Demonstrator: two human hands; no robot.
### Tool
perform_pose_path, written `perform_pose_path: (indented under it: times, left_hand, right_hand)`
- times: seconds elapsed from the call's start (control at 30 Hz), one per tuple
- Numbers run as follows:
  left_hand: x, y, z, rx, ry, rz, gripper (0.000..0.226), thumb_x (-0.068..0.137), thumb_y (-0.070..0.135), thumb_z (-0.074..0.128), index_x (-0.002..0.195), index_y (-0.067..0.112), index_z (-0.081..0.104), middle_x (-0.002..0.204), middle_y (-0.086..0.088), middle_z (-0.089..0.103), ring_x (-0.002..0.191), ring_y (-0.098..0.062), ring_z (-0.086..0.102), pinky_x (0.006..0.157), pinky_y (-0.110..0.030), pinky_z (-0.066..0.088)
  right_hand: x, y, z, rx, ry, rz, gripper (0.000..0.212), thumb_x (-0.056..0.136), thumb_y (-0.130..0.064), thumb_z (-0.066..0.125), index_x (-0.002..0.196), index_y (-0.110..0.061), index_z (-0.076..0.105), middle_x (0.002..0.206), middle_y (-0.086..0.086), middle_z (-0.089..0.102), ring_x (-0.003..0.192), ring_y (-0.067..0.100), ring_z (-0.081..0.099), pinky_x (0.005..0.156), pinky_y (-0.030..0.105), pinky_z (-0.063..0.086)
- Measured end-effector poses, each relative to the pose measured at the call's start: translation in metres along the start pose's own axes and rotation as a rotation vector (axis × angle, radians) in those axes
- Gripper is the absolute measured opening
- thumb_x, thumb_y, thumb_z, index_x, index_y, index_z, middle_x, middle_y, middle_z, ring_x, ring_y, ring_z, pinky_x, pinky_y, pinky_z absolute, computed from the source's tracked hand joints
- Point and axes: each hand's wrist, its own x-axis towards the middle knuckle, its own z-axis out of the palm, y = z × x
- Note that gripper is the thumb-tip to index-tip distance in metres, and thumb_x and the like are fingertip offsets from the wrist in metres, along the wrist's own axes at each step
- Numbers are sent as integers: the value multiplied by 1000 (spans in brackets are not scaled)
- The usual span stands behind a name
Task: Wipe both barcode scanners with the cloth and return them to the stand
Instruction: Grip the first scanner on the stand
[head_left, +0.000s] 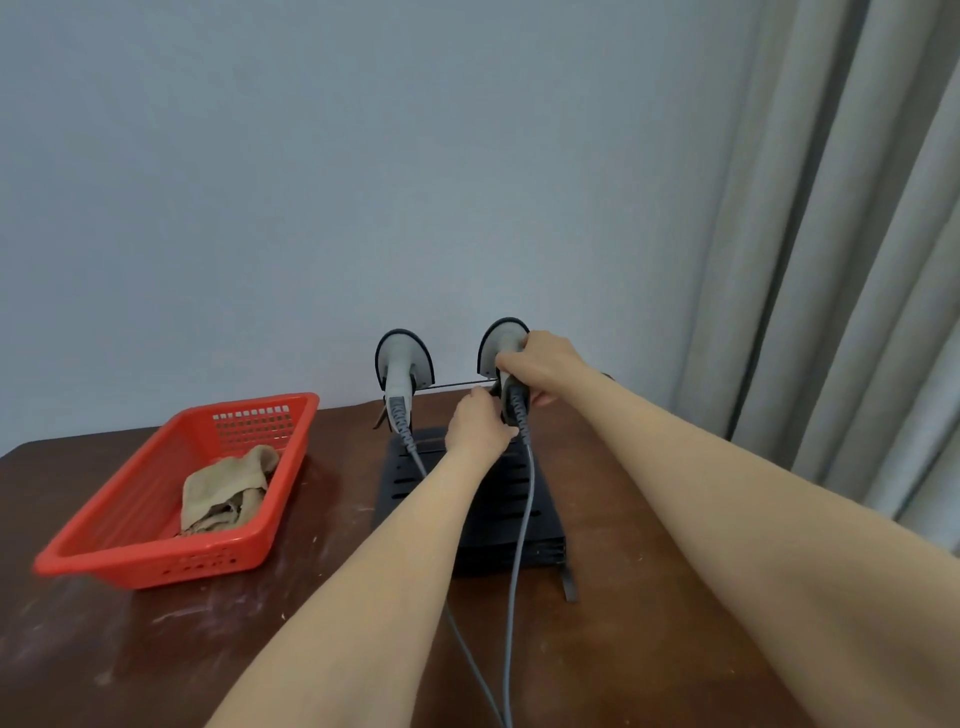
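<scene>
1. Right scanner (503, 345): grey plastic body with a dark rounded hood, standing upright at the far right of the stand (470, 512). The right hand (540, 366) wraps closed around its neck and handle.
2. Left hand (475, 423): just below, fingers curled at the base of the handle, where a ribbed grey cable (519, 525) exits; whether this grip is pinching anything cannot be told.
3. Left scanner (401, 371): same shape, upright, untouched, on the stand's left.
4. Stand: black slotted panel, sloping, on the dark brown scuffed counter (208, 644).
5. Cloth (226, 491): beige, crumpled, lying in a red perforated plastic basket (130, 564) well to the left.
</scene>
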Motion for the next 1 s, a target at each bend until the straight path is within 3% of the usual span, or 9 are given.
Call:
perform_pose_path:
  times: [0.13,0.33,0.43,0.67,0.8,0.9,1.0]
  left_hand:
    - [2,-1,2,-19,38,-12,39,83,25,70,108,3,50,110,-15,63,100,-34,59,66,-34,42]
    - [4,0,4,-46,44,-18,17,88,23,56,92,8,49,102,-14,63,83,-31,54,64,-34,41]
    - [7,-1,6,-40,34,-10,16,89,24,52,91,8,51,99,-12,62,78,-29,50,63,-33,41]
    - [8,-2,9,-43,25,-8,20,89,25,54,97,7,56,102,-14,63,85,-33,56,64,-35,43]
    - [9,-2,8,-57,13,-11,16,89,24,55,89,8,52,101,-15,62,80,-31,53,63,-34,41]
    - [8,-1,6,-46,-2,-1,12,89,20,55,87,9,52,99,-15,62,77,-30,51,62,-33,40]
    - [6,1,5,-52,1,3,8,89,16,54,85,9,52,95,-13,60,77,-30,51,63,-33,42]
  right_hand:
    - [6,4,2,24,-28,20,20,81,-29,60,82,-10,56,77,7,65,54,19,64,43,22,50]
    - [8,8,9,66,-16,29,17,80,-27,59,76,-13,52,77,6,63,57,18,63,45,24,51]
    - [9,8,13,98,-5,32,16,80,-26,58,75,-13,51,79,7,63,60,19,64,44,24,51]
    - [11,14,19,224,20,66,33,74,-27,63,101,-8,57,94,10,67,80,22,66,64,35,59]
    - [8,14,23,227,87,62,44,73,-31,60,111,-10,54,94,5,62,73,15,57,55,26,45]
    - [6,13,24,248,117,47,50,77,-31,60,121,-12,49,99,3,58,84,19,55,61,27,42]
    - [4,11,21,264,144,6,50,80,-30,60,125,-12,47,98,1,53,87,19,51,56,25,36]
